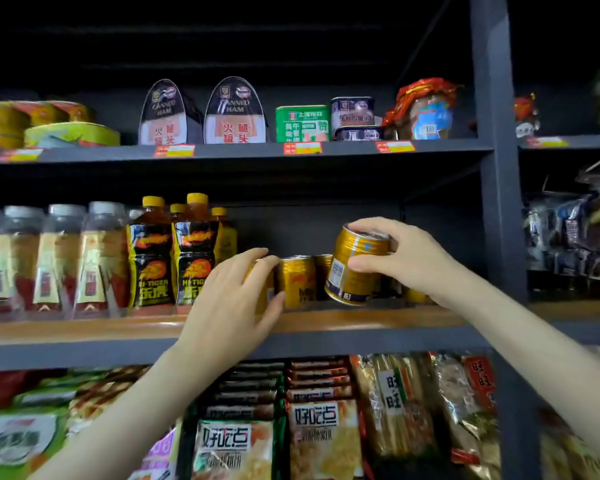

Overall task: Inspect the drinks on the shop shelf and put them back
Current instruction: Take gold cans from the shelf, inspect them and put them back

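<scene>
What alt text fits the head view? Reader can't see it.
A person's right hand holds a tilted gold can at the middle shelf, while the left hand grips a standing gold can in the row beside it. Yellow-capped energy-drink bottles stand to the left, with canned ham tins on the shelf above and snack packs below.

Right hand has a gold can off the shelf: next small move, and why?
Probably level it and lower it: the right hand grips the gold can tilted above the shelf board, by the standing cans, while the left hand holds another can.
</scene>
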The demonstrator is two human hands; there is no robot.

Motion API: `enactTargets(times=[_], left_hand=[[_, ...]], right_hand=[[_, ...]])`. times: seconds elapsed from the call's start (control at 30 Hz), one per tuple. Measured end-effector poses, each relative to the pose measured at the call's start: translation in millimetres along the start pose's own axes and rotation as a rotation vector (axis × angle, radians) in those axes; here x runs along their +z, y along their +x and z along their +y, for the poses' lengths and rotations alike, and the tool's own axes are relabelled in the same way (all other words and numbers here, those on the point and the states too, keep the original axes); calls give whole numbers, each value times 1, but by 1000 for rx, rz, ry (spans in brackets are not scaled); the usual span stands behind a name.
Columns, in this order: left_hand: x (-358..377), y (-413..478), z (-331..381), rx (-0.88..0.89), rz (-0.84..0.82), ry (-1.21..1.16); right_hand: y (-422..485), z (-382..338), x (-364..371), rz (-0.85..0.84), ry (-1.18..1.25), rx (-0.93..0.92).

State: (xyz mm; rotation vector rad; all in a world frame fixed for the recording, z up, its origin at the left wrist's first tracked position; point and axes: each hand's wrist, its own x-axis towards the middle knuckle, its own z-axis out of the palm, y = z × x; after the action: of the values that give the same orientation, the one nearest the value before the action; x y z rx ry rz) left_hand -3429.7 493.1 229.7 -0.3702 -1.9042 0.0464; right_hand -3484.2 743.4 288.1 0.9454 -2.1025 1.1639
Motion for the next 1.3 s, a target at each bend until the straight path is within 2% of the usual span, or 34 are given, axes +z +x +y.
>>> enactTargets(times=[0.13, 0.27, 0.4, 0.43, 0.57, 0.87, 1.1, 1.3], left_hand=[[15, 12, -25, 10, -25, 0], [29, 22, -31, 60, -49, 40], [38, 28, -28, 108, -20, 79], [40, 29, -27, 107, -4, 87], [44, 35, -25, 72, 30, 72], [56, 40, -16, 126, -9, 79], [60, 35, -14, 88, -77, -28], [58, 30, -13, 107, -133, 64]], right_hand=[[35, 8, 3, -92, -102, 125], [53, 23, 13, -243, -342, 205], [54, 39, 18, -293, -293, 302], [54, 41, 17, -305, -317, 299], [58, 45, 16, -332, -749, 170], [55, 51, 17, -326, -1120, 63], [74, 55, 23, -381, -1106, 83], [92, 72, 35, -388, -1174, 117]])
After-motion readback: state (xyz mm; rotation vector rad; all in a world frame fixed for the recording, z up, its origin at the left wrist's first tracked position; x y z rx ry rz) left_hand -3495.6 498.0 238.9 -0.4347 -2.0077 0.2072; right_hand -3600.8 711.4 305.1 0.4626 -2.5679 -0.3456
